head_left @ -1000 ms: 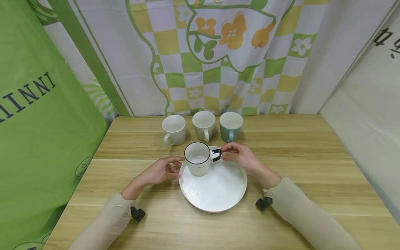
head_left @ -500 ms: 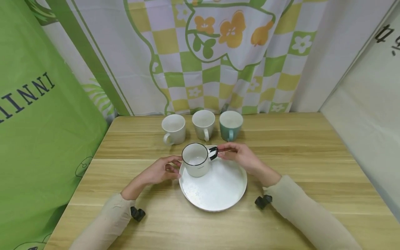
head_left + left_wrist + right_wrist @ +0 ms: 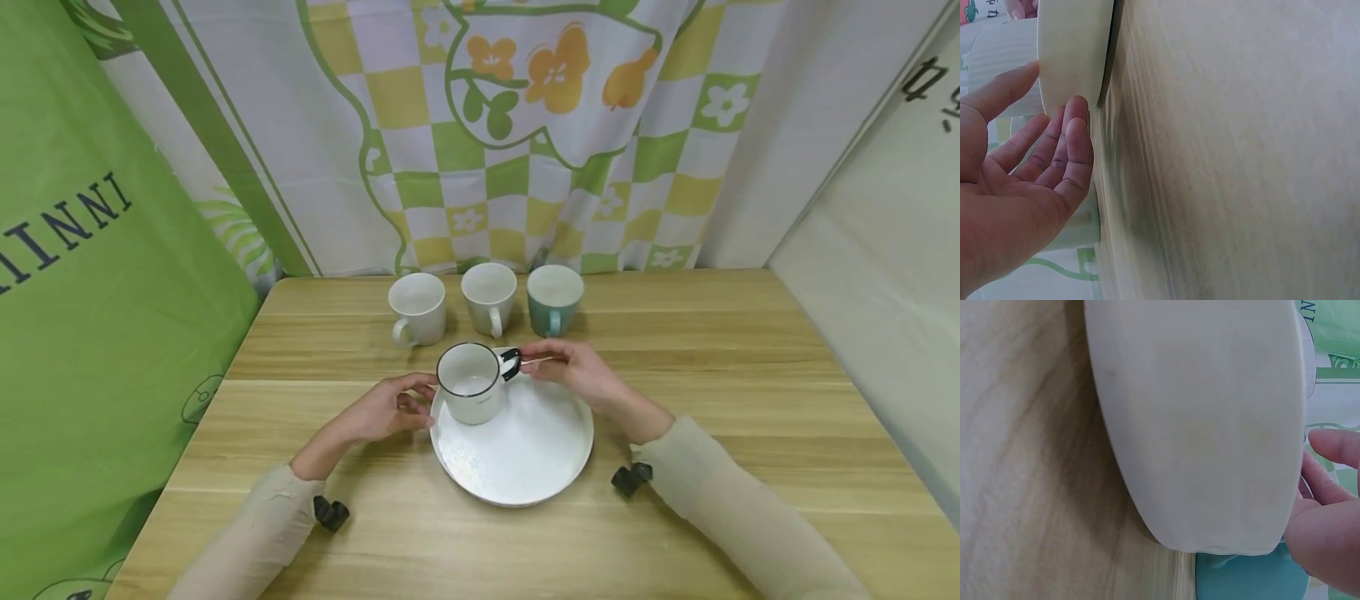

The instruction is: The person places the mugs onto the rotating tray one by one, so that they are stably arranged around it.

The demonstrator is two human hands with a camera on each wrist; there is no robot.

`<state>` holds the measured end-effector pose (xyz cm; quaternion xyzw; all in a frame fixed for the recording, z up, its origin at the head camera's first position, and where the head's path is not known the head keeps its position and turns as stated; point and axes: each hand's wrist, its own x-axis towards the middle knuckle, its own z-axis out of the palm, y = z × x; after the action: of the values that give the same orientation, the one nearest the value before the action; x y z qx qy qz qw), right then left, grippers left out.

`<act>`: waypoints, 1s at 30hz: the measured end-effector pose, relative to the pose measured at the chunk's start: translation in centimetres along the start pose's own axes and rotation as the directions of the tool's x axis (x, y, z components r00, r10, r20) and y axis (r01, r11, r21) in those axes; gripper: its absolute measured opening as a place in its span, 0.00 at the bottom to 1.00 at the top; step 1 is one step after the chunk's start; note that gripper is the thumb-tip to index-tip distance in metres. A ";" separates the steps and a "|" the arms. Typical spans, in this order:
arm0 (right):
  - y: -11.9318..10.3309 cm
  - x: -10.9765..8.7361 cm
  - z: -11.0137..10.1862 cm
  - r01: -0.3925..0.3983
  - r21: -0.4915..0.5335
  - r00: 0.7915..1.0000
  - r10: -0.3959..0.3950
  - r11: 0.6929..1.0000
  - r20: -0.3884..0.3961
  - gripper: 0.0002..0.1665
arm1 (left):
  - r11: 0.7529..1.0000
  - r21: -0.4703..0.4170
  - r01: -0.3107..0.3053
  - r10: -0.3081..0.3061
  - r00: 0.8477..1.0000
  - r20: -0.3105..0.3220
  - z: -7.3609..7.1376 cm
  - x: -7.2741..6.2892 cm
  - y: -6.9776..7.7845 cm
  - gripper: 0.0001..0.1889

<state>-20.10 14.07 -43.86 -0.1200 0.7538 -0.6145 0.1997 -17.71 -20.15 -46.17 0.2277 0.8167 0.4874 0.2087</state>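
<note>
A white enamel mug [image 3: 471, 407] with a dark rim stands upright on the back left of a round white tray [image 3: 517, 462]. Its black-tipped handle [image 3: 511, 365] points right and slightly back. My right hand [image 3: 583, 379] is beside that handle, fingertips right at its end. In the right wrist view, the thumb of this hand [image 3: 1329, 515] is apart from its fingers, and the tray's side [image 3: 1204, 425] hides the handle. At the tray's left edge, my left hand [image 3: 384, 410] has its fingers loosely bent; its fingertips meet the tray's side [image 3: 1075, 56] in the left wrist view.
Behind the tray, a white cup [image 3: 418, 312], another white cup [image 3: 487, 300] and a teal cup [image 3: 553, 304] stand in a row. The wooden table [image 3: 720, 400] ends at a patterned curtain [image 3: 540, 192]. Green cloth [image 3: 90, 333] hangs at the left.
The enamel mug has shifted slightly left on the tray, and its handle has swung further back. My right hand has moved a little left. The left hand has stayed in place.
</note>
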 end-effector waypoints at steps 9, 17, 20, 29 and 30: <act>0.0 -0.2 -0.3 0.018 0.038 1.000 -0.019 0.999 0.011 0.24 | 1.000 -0.006 0.004 -0.004 1.000 0.004 0.0 0.1 0.2 0.32; 0.0 -0.4 -0.7 0.015 0.046 1.000 -0.014 0.999 -0.011 0.23 | 1.000 0.030 -0.004 0.004 1.000 0.009 0.0 0.0 -0.1 0.32; 0.0 -0.5 -1.0 0.010 0.037 1.000 -0.009 0.999 -0.020 0.24 | 0.999 0.032 -0.019 0.018 1.000 0.010 -0.1 -0.1 -0.3 0.32; -0.4 -0.9 -1.5 0.009 0.024 0.999 -0.008 1.000 -0.040 0.25 | 0.999 0.031 -0.020 0.019 1.000 0.009 0.1 0.0 -0.4 0.33; -0.4 -0.9 -1.6 0.011 0.023 0.999 -0.009 1.000 -0.044 0.24 | 0.999 0.027 -0.021 0.021 1.000 0.010 0.1 0.0 -0.4 0.33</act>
<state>-20.02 15.78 -43.11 -0.1078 0.7500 -0.6268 0.1813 -17.77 -20.25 -46.54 0.2414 0.8199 0.4772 0.2043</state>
